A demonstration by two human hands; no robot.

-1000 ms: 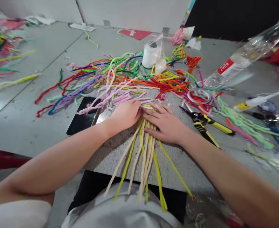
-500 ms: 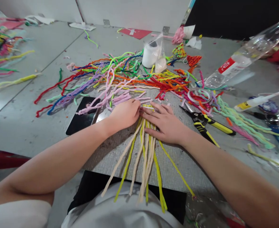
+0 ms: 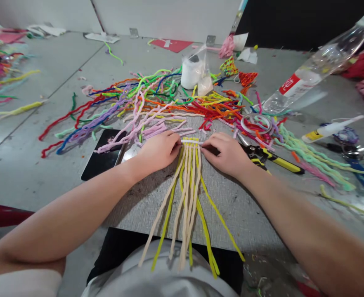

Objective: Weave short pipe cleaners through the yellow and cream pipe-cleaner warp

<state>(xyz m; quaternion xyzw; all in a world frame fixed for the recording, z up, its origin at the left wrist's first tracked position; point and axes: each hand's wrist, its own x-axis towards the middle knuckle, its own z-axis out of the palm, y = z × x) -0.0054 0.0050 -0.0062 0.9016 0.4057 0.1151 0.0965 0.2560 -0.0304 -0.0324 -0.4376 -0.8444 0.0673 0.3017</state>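
Observation:
A row of yellow and cream cords [image 3: 185, 181] lies on the table, joined at its top in a small yellow-and-cream woven band. Across that band runs a narrow white strip [image 3: 190, 141]. My left hand [image 3: 161, 150] is closed in a pinch at the strip's left end. At the right end my right hand [image 3: 227, 152] pinches too, thumb against fingertips. The exact hold is partly hidden by the fingers. Below the hands the loose cord ends fan out and hang over the table's front edge toward my lap.
Coloured cords [image 3: 107, 99] are heaped behind the hands. A phone [image 3: 100, 159] lies left; yellow-black pliers [image 3: 271, 159], a tape roll [image 3: 256, 123] and a glue bottle [image 3: 318, 134] lie right. A plastic bottle [image 3: 312, 74] and a white spool [image 3: 190, 74] are farther back.
My right hand has drawn back to the right off the cords and changed from spread fingers to a pinch, uncovering the band and white strip. My left hand stays at the left end.

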